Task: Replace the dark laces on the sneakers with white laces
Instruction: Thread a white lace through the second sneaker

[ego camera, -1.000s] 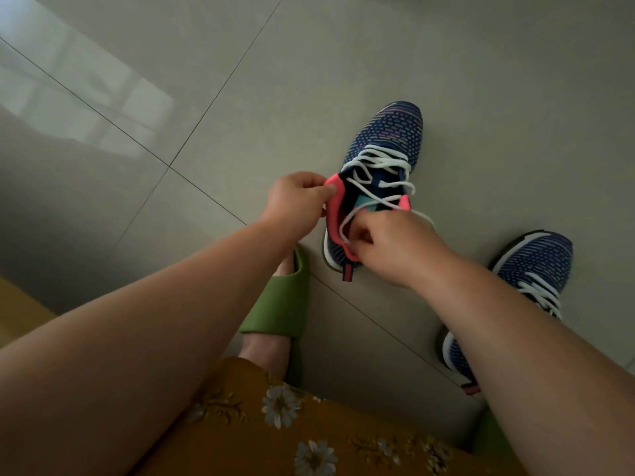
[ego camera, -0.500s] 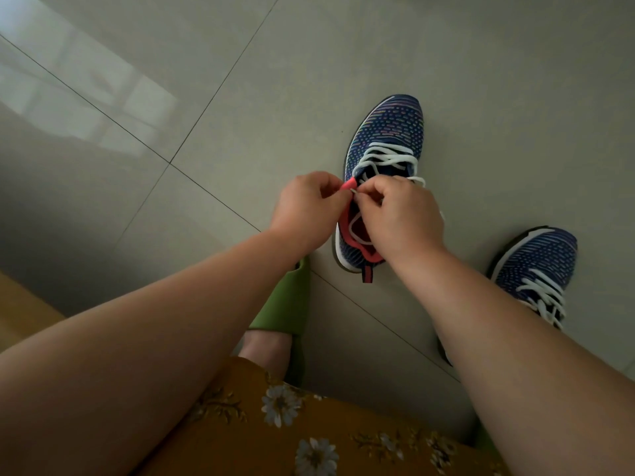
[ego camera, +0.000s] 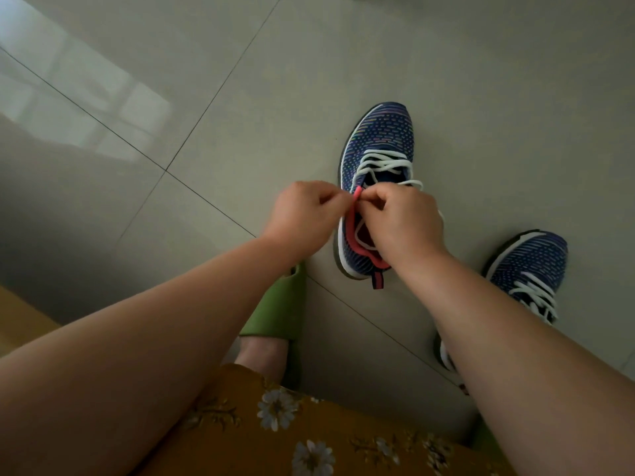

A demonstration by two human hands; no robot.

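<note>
A person is looking down at their own two hands, which are meeting over a blue knit sneaker (ego camera: 378, 146) standing on a grey tiled floor (ego camera: 240, 97). The left hand (ego camera: 304, 214) is pinching the pink collar (ego camera: 357, 194) at the shoe's top edge, fingers curled. The right hand (ego camera: 402, 218), touching it fingertip to fingertip, is curled as if pinching the white lace (ego camera: 381, 166); the lace end itself is hidden. The lace is already crossing the eyelets just beyond the fingers. A second sneaker (ego camera: 529, 266), also white-laced, is sitting beyond the right forearm. A green slipper (ego camera: 281, 304) is lying under the left wrist. This is probably the last eyelet; next, the lace end needs drawing through and evening up.
</note>
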